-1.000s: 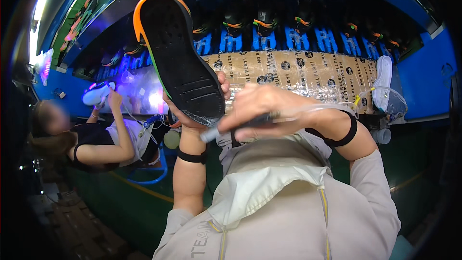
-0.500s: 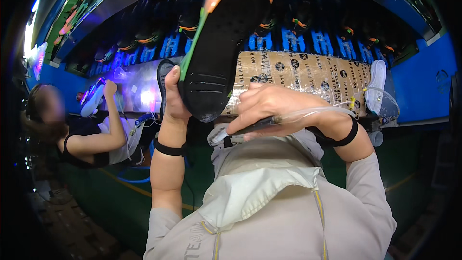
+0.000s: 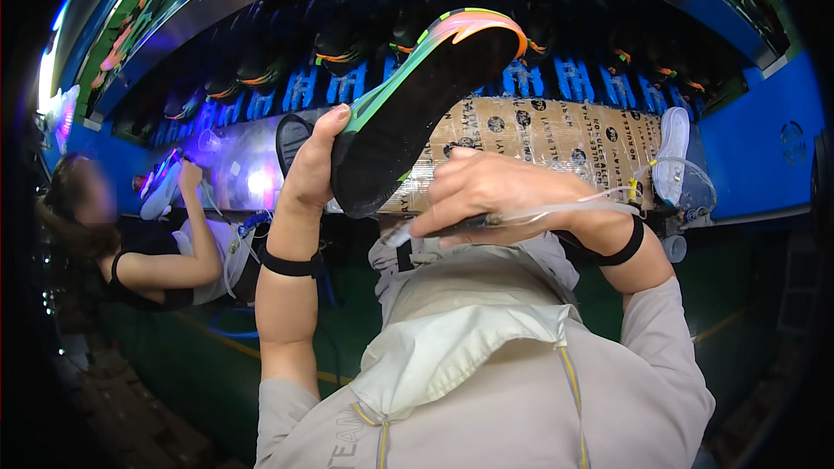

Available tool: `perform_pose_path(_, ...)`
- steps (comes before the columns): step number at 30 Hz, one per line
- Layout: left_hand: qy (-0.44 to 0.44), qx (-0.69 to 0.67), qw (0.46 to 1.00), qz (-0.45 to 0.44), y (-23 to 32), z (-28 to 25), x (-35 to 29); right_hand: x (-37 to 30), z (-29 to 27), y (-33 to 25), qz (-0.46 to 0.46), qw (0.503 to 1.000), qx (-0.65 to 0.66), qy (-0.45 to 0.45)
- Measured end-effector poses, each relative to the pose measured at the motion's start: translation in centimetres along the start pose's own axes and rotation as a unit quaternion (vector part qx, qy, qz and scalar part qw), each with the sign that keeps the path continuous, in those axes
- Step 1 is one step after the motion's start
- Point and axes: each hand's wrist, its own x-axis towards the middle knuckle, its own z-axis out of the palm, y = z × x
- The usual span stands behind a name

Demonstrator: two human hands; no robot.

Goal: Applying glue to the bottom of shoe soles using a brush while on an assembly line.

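Note:
My left hand [image 3: 311, 165] grips a shoe sole [image 3: 408, 122] by its near end, thumb on the green side wall. The sole is black inside, with a green and orange raised rim at the far end, and its open inner face shows. Lower and to the right, my right hand [image 3: 499, 189] is closed round a dark-handled brush [image 3: 401, 233] with pale bristles pointing left. A clear tube [image 3: 569, 207] runs from the brush along my right wrist. The brush tip sits apart from the sole. Behind my left hand, part of another dark sole [image 3: 293, 139] shows.
Printed cardboard [image 3: 556, 135] covers the bench ahead. A white shoe-shaped piece [image 3: 671, 156] lies at its right end. Beyond stand blue holders [image 3: 573, 80] with dark shoes in a row. At left, a co-worker's hand [image 3: 189, 175] holds another shoe part [image 3: 161, 191] near a bright purple light.
The sole's far end has come down and swung right, and the sole now leans more. My left hand has turned with it. My right hand and the brush have barely moved.

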Motion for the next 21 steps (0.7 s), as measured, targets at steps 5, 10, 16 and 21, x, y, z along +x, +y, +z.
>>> perform_pose_path(5,0.064,-0.007,0.995,0.072,-1.6,0.1,0.6,0.2,1.7,0.9,0.077,0.981,0.107,0.142)
perform_pose_path(10,0.063,-0.082,0.990,0.092,-3.4,-1.9,0.3,-0.6,3.5,1.0,0.052,0.974,0.208,0.075)
perform_pose_path(16,0.011,-0.157,0.984,0.084,-4.8,-1.8,-0.5,-0.2,2.5,2.1,0.170,0.933,0.233,0.215)
perform_pose_path(21,0.025,-0.200,0.979,-0.007,-7.9,0.9,-2.1,0.0,-1.2,5.7,0.248,0.910,0.154,0.295)
